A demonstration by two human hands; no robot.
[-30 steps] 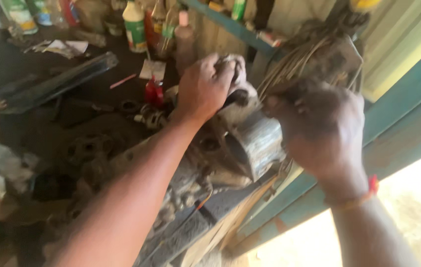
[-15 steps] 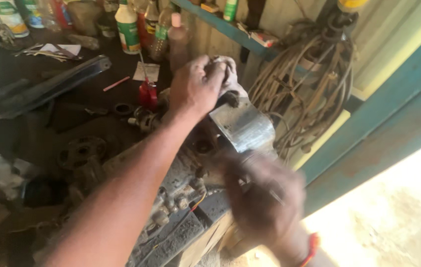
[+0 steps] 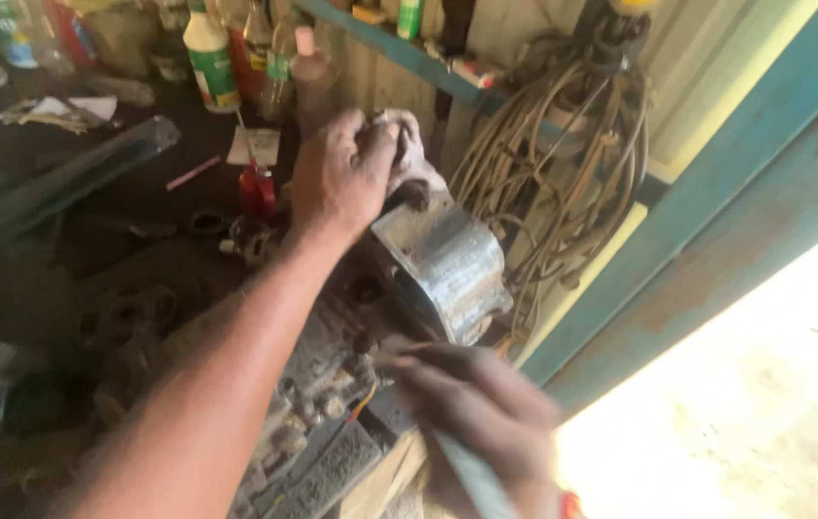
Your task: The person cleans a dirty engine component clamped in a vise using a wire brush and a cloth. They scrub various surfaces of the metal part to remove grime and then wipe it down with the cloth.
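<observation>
Pretty cluttered dark surface point(image 3: 149, 207): a grimy engine block point(image 3: 351, 365) lies on it, with a red oil can point(image 3: 257, 190) just behind, loose rings point(image 3: 226, 231) beside that can, and bottles point(image 3: 212, 58) farther back.

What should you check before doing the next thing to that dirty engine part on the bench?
1. Left hand steadies the part: ok, it presses a rag onto the top of the metal cylinder.
2. Right hand has a firm grip on the thin tool: cannot tell, too blurred.
3. Engine part sits fully on the bench: not ok, the cylinder end reaches past the edge.
4. Hanging cables clear of the cylinder: cannot tell, they hang close behind it.
5. Red bottle out of the way: ok, it stands beyond the left hand.
</observation>
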